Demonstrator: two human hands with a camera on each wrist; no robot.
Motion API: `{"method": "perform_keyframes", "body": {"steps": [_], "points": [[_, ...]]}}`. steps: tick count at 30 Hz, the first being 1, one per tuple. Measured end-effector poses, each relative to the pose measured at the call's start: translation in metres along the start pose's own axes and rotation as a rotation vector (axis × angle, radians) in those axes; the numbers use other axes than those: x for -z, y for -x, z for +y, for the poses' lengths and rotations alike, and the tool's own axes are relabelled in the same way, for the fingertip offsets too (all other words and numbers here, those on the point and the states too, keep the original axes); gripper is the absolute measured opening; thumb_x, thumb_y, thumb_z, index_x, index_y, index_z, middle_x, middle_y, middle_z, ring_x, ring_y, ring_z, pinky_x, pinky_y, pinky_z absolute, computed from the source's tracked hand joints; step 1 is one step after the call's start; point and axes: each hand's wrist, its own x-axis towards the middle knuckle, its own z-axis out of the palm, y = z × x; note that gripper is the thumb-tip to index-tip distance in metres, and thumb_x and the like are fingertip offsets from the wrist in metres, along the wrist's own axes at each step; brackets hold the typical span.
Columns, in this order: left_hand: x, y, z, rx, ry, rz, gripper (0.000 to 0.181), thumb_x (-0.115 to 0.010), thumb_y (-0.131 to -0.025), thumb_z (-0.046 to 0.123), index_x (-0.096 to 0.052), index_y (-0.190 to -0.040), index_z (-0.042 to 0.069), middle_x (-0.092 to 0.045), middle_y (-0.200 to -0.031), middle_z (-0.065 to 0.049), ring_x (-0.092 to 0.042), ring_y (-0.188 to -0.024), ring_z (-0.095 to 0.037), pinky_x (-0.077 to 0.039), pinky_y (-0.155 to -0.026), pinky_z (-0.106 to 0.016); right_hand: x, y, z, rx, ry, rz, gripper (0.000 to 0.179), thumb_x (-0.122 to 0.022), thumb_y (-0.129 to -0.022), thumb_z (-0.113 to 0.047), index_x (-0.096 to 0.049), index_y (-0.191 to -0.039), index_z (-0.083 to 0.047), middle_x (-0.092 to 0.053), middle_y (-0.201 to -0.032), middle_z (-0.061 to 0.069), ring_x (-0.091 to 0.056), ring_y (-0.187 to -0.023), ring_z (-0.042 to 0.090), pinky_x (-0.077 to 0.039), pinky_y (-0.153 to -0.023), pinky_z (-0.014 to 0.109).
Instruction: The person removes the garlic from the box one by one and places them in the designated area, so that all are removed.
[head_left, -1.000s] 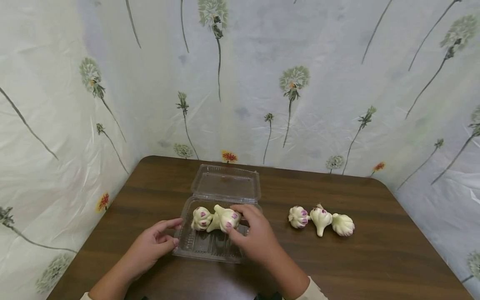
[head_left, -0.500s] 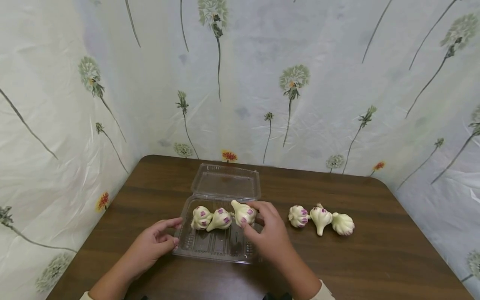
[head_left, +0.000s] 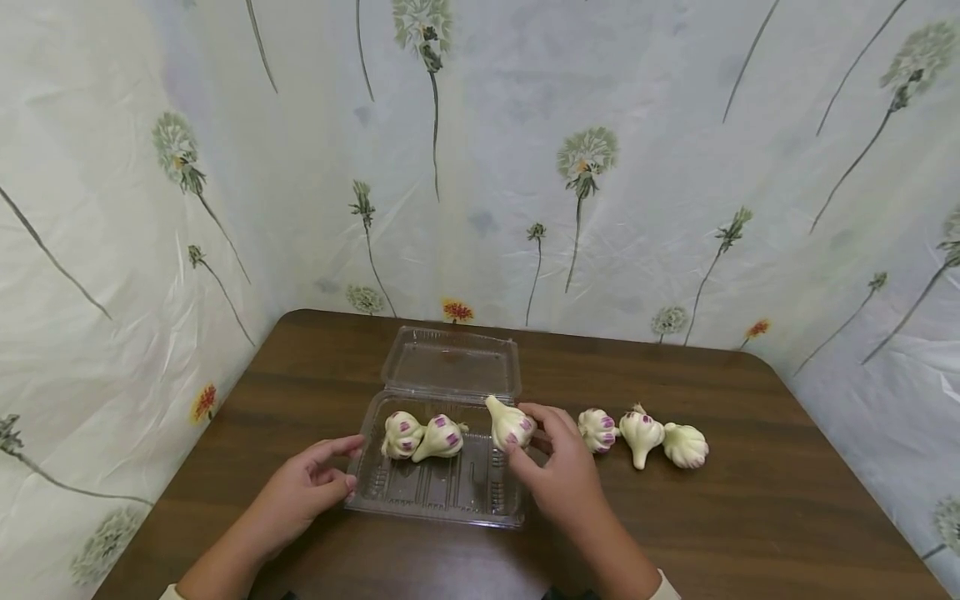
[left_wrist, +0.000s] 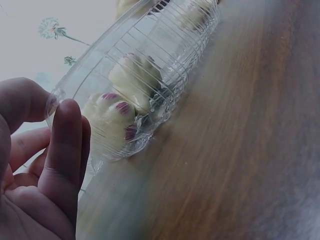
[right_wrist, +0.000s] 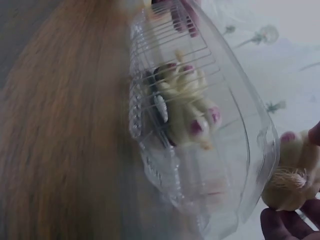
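Observation:
In the head view my right hand pinches a garlic bulb, its stem up to the left, over the right side of a clear plastic clamshell container. The right wrist view shows the root end of this held garlic bulb between thumb and fingertips, beside the rim. Inside the container two garlic bulbs lie side by side toward the left. My left hand holds the container's left rim; in the left wrist view, thumb and index finger meet at the clear edge.
The container's lid lies folded back behind it. On the brown wooden table, three more garlic bulbs sit in a row to the right. A flower-printed sheet hangs behind the table.
My right hand has moved right with the garlic bulb, from above the other bulbs to the container's right side. My left hand has stayed at the rim.

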Motion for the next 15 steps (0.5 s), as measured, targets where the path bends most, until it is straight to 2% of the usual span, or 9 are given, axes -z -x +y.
{"method": "perform_keyframes", "body": {"steps": [7,15], "points": [[0.001,0.001,0.0,-0.012,0.002,-0.012,0.057,-0.068,-0.097,0.003,-0.049,-0.151,-0.003,-0.05,-0.141,-0.027,-0.067,-0.085,-0.009,-0.059,-0.076,-0.025,0.005,0.004,0.008,0.032,-0.008,0.037,0.05,-0.081,-0.087,-0.007,-0.065,-0.135,-0.008,-0.06,-0.133,0.007,-0.068,-0.114,0.021,-0.058,-0.099,0.032],[0.001,0.0,-0.002,-0.023,-0.021,-0.009,0.057,-0.069,-0.097,0.002,-0.051,-0.15,-0.002,-0.051,-0.139,-0.027,-0.067,-0.083,-0.008,-0.058,-0.075,-0.024,0.015,0.007,0.016,0.047,0.048,0.085,0.05,-0.082,-0.086,-0.005,-0.066,-0.134,-0.006,-0.062,-0.131,0.008,-0.067,-0.112,0.021,-0.059,-0.095,0.031]]}}
